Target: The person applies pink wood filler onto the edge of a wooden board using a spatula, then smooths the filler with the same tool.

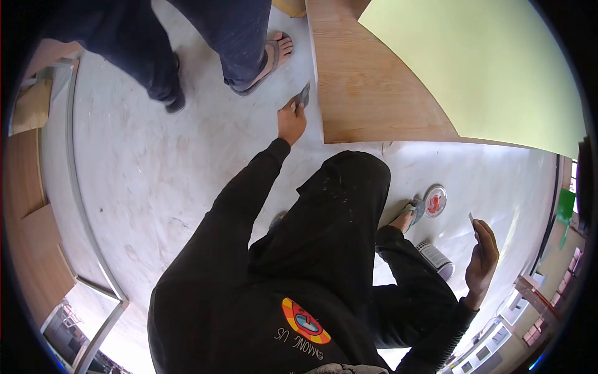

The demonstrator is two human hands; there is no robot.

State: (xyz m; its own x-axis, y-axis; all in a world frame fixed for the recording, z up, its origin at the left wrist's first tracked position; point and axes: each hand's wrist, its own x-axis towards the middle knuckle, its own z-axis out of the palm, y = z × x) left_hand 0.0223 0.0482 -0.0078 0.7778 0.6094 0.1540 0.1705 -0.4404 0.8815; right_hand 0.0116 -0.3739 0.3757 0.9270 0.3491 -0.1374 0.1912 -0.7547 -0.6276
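Black sweatshirt (249, 311) nearest; left hand (291, 124) holds grey scraper (303, 95), right hand (482, 262) thin grey blade (471, 217); yellow-green sheet (486, 68) partly covers wood-grain board (380, 93).

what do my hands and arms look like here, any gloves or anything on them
Both the left hand and the right hand are bare, with no gloves, rings or watch that I can make out. The left sleeve and right sleeve are long and plain black, reaching the wrists. The right one bunches in folds near its end.
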